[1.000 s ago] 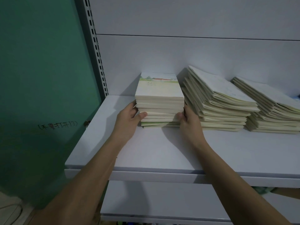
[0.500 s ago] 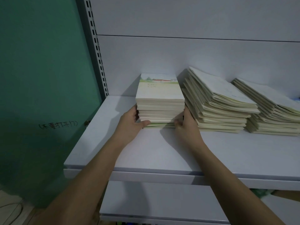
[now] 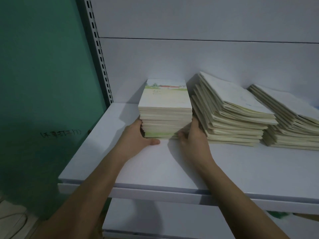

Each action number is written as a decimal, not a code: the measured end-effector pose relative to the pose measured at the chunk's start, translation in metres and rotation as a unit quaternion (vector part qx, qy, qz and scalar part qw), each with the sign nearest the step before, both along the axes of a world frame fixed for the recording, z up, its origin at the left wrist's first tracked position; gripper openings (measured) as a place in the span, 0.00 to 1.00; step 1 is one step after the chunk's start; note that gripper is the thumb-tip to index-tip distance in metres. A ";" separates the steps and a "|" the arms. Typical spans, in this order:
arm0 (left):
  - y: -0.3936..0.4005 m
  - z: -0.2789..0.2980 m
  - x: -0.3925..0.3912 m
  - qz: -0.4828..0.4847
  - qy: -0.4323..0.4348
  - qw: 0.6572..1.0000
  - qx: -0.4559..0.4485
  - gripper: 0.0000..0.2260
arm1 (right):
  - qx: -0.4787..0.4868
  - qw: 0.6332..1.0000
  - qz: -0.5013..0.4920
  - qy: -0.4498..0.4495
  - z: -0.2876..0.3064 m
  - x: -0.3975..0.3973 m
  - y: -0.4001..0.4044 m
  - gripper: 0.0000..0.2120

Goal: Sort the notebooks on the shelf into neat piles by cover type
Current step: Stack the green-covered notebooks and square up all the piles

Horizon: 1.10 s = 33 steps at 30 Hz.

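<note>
A squared-up pile of notebooks [image 3: 165, 107] with a pale landscape cover stands on the white shelf [image 3: 224, 166], left of centre. My left hand [image 3: 136, 135] presses against the pile's lower left side, thumb flat on the shelf in front. My right hand [image 3: 193, 137] clasps the lower right corner, fingers tucked between this pile and the neighbouring one. Beside it leans a slumped pile of plain cream notebooks [image 3: 231, 114], and a third slanted pile [image 3: 290, 123] lies at the far right.
A green door [image 3: 43, 83] with handwritten characters stands to the left, next to a slotted metal upright [image 3: 100, 54]. The shelf's back panel is close behind the piles. A lower shelf [image 3: 155, 219] shows beneath.
Both hands have slid down to the bottom of the landscape pile, the left thumb dropping onto the shelf. The pile's lower notebooks sit more in line than before.
</note>
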<state>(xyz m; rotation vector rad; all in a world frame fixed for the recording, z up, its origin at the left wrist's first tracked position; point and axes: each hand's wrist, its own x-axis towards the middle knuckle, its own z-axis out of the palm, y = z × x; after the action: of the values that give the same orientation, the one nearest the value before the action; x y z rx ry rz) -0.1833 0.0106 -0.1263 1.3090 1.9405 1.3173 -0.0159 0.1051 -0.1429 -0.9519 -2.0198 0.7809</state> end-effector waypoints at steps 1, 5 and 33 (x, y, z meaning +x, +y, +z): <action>0.001 -0.001 -0.001 0.004 -0.001 1.000 0.005 0.28 | -0.001 1.000 0.003 -0.005 -0.001 0.001 0.001 0.28; 0.007 -0.002 -0.007 0.027 -0.040 0.998 0.032 0.24 | 0.002 1.000 -0.004 -0.006 -0.001 -0.002 0.006 0.22; 0.002 -0.015 -0.036 -0.004 -0.032 0.999 -0.006 0.45 | 0.089 0.982 -0.105 -0.127 -0.002 0.003 -0.017 0.13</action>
<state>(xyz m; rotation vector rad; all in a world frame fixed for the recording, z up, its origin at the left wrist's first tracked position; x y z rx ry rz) -0.2189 0.0126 -0.1411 1.2514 1.8950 1.3256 -0.0134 0.0881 -0.1452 -1.1841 -2.1177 0.3730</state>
